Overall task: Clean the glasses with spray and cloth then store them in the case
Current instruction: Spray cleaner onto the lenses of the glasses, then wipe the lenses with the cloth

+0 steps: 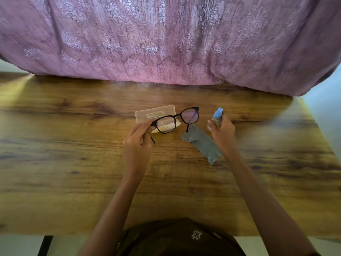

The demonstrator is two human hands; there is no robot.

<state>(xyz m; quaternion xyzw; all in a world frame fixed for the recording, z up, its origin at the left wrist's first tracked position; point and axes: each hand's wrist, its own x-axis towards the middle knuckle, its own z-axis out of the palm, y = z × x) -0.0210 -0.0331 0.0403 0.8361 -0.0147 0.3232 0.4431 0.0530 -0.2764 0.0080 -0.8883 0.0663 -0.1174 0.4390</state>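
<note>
Head view: the glasses [177, 120] are pinched at their left end by the left hand [137, 143], fingers closed on the frame corner, and held raised over the open case [156, 115]. The temples are unfolded. The spray bottle [215, 120] is gripped upright by the right hand [222, 133], fingers wrapped around the body, blue cap exposed. The grey cloth [202, 144] is laid flat on the wooden table [73, 163], between the two hands. Both forearms are extended forward.
</note>
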